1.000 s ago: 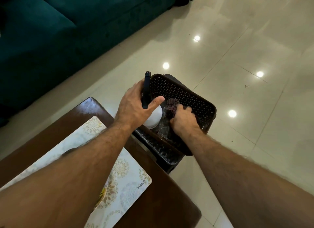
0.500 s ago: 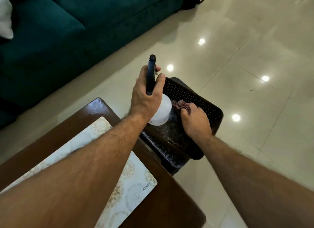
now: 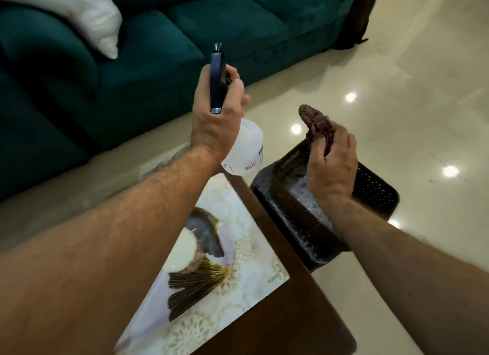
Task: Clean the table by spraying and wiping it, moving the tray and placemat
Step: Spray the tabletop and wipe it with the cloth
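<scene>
Table (image 3: pixel 304 315): dark wood, nearest of all, below and behind both hands; only its right corner and edge show bare.
Placemat (image 3: pixel 238 270): pale, patterned, lying flat on the table under the left forearm, well below the left hand. It covers much of the visible tabletop, so that part cannot be wiped until it is lifted.
Dish on the mat (image 3: pixel 195 251): a dark leaf-shaped piece, perhaps the tray, with a pale round thing on it, partly hidden by the forearm; what it is exactly I cannot tell.
Basket (image 3: pixel 375 193): dark perforated plastic, off the table's far edge, directly under the right hand.
Right hand (image 3: pixel 332 161): raised above the basket, fingers curled round a bunched dark maroon cloth (image 3: pixel 316 124), which sticks up past the knuckles.
Left hand (image 3: pixel 217 116): held up beyond the far table edge, fingers wrapped round the neck of the spray bottle (image 3: pixel 244 150), white body hanging below the palm, dark trigger head above it.
Aim: the nozzle points toward the teal sofa (image 3: pixel 158 63) and white cushion (image 3: pixel 87 18) past the left hand.
Risk, spray: a squeeze now would likely wet the sofa or the glossy floor (image 3: pixel 397 90), not the table.
Risk, mat: spraying with mat and dish in place would soak them and leave the wood beneath dirty.
Risk, dish: a low forearm sweep could knock it off.
</scene>
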